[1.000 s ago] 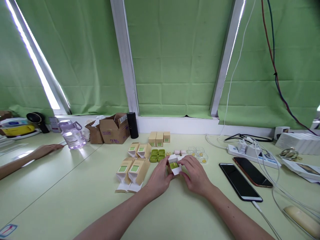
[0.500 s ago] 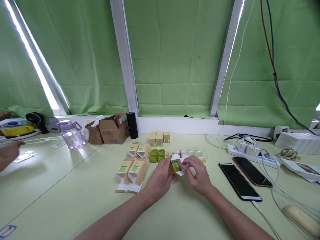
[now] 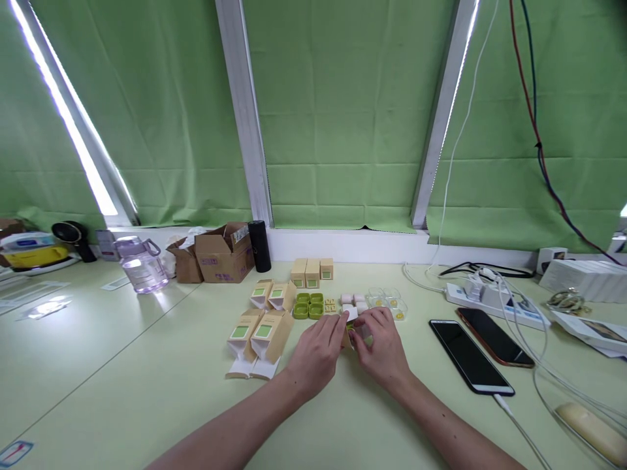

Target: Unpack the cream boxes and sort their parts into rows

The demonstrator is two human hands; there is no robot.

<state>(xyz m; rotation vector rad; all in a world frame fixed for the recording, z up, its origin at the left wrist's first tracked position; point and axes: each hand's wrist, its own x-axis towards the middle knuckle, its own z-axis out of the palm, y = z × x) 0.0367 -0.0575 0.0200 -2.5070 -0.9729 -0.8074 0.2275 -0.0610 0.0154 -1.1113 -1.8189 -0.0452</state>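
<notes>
Bench: pale yellow-green tabletop [image 3: 186, 418] against a low white sill, green blinds [image 3: 343, 117] behind. A small kraft carton [image 3: 346, 339] is at front centre, between the person's two hands. Left hand [image 3: 316, 352] closed on the carton's left side. Right hand [image 3: 385, 349]: thumb and fingers closed about a green piece [image 3: 368, 340] at the carton's mouth; fingers mask most of it. The carton's open end appears to face up and toward the right hand, with a white flap [image 3: 351, 313] raised at the far edge; its long axis is masked by the fingers.

Left of the hands: four open kraft cartons [image 3: 272, 329], green labels up, in two rows; the near pair have long axes running away from the person and white flaps spread toward the person. Directly behind the hands: green square cups [image 3: 302, 311] grouped two by two, small yellow pieces [image 3: 330, 305], pale cylinders [image 3: 347, 299], then clear cups [image 3: 377, 293], some with yellow inside. Farther back: three closed cartons [image 3: 312, 273], upright.
</notes>
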